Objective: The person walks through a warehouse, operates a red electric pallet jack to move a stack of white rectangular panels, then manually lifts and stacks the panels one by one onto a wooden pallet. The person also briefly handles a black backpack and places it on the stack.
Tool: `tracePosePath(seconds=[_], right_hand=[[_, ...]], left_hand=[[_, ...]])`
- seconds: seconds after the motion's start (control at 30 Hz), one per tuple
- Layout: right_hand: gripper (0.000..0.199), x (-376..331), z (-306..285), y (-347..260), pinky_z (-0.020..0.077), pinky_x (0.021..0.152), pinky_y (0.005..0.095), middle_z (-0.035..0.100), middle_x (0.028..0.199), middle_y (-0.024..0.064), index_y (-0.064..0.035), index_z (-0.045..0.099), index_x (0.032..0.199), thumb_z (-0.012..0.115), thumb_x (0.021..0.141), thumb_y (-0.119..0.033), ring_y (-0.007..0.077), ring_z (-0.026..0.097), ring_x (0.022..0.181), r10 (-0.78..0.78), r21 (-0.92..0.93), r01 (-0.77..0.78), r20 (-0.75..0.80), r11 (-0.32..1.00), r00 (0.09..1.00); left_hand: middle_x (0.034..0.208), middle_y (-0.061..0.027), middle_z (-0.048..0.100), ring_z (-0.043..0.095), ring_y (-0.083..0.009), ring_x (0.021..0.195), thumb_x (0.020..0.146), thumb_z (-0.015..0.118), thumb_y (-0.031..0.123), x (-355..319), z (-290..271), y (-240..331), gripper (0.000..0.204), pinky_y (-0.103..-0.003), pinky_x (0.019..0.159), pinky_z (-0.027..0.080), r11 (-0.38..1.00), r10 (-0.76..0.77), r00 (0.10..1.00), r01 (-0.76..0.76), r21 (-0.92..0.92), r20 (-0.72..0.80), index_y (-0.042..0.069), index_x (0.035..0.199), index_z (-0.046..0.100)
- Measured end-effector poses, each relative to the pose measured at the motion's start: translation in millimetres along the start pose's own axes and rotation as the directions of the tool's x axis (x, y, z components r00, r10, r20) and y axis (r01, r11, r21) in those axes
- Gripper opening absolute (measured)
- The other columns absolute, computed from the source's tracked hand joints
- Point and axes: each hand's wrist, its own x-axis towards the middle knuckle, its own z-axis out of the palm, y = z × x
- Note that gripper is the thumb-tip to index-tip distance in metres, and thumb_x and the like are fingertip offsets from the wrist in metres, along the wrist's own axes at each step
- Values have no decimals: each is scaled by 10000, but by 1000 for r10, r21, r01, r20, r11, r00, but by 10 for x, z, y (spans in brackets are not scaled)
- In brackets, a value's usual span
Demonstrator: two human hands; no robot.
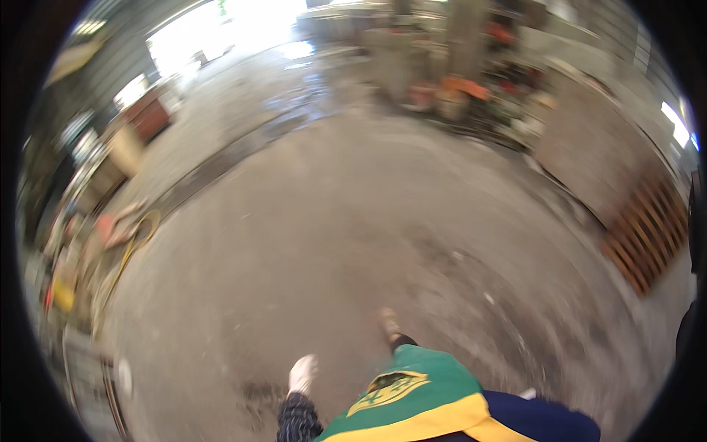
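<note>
My left hand (302, 374) hangs low over the floor, in a white glove below a dark striped sleeve (298, 418). Motion smears its fingers, and nothing shows in it. By the navy cloth at my right side, a small white patch (528, 394) could be part of my right hand; its fingers cannot be made out. A green garment with yellow trim (423, 376) covers my front. Ahead of it, one brown shoe (389, 321) is on the concrete floor (317, 221). Neither hand appears to touch anything.
To the right a large brown board (593, 147) leans near a slatted wooden pallet (648, 232). Buckets (453, 99) and clutter stand at the back right. A yellow hose (129, 254) lies at the left. Wet floor (302, 96) shines toward the bright doorway (221, 37).
</note>
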Motion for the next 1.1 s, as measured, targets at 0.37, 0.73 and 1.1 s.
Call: tracePosePath(seconds=[0.37,0.73,1.1], right_hand=[[463,4659,-6740,-2635,475,1046,420,672,1270,209,-34,701,1223,558,948,-378,370,613,1214,-295,194,565,-694,802,657],[281,6710,-7437,-2437,568,807,475,724,979,205,-79,731,1034,587,876,-260,370,705,914,-630,-561,480,-97,674,771],[372,8442,-8483,-2197,563,806,440,751,995,140,-73,746,997,545,955,-383,313,713,886,-258,-269,308,203,913,944]], left_hand=[[1023,-69,721,647,-151,774,972,617,320,1938,300,1061,376,-303,653,513,916,-386,922,378,-133,-37,54,1234,664],[1003,-49,724,653,-137,816,957,649,361,5219,-57,3145,370,-308,707,518,953,-270,953,244,-179,-140,86,1204,677],[1008,-128,733,679,-282,829,982,563,264,8367,-349,4723,301,-396,738,538,981,-195,959,194,-27,-205,54,1160,685]])
